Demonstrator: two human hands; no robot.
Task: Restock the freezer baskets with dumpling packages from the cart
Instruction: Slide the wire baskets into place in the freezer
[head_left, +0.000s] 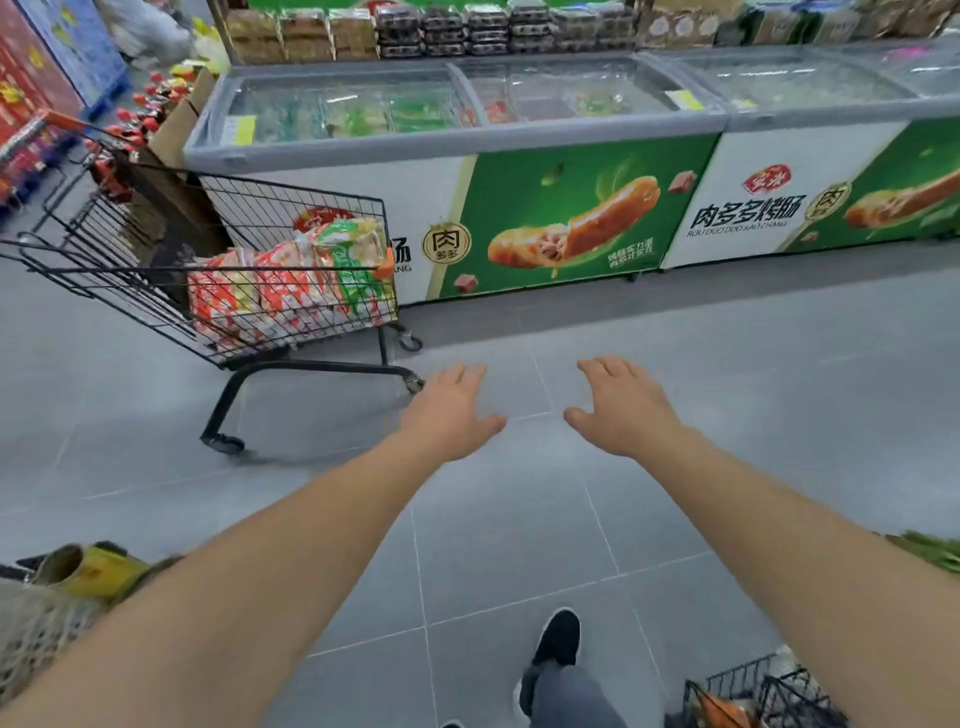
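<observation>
Both hands empty, left hand (451, 415) and right hand (623, 410) fingers spread over floor. Dumpling packages (291, 280) in cart (223, 208), left of me. Probably stiff, slippery; grab by edges.

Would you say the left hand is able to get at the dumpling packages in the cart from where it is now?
Probably not yet. The left hand, open and empty, hovers over bare floor, short of the cart. The packages sit behind its wire side. The top is open, so reaching in from above after stepping closer looks feasible.
</observation>
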